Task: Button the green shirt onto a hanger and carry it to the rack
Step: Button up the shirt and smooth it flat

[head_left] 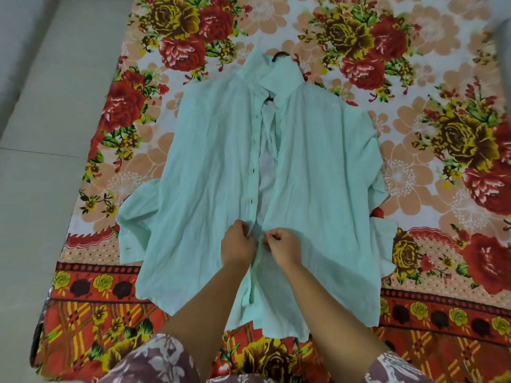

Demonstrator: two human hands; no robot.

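Observation:
A pale green shirt [210, 150] lies flat, front up, on a flowered bedsheet, collar away from me. A dark hanger [279, 55] is inside it; only its hook shows above the collar, plus a small piece at the neck opening. The front is open along most of its length, with dark buttonholes down the left placket. My left hand [237, 243] pinches the left placket low on the shirt. My right hand [282, 244] pinches the right front edge just beside it. The two edges meet between my fingers. The rack is not in view.
The flowered bedsheet [414, 134] covers the bed to the right and far side. A light tiled floor [41, 161] runs along the left of the bed. The shirt's sleeves spread out to both sides.

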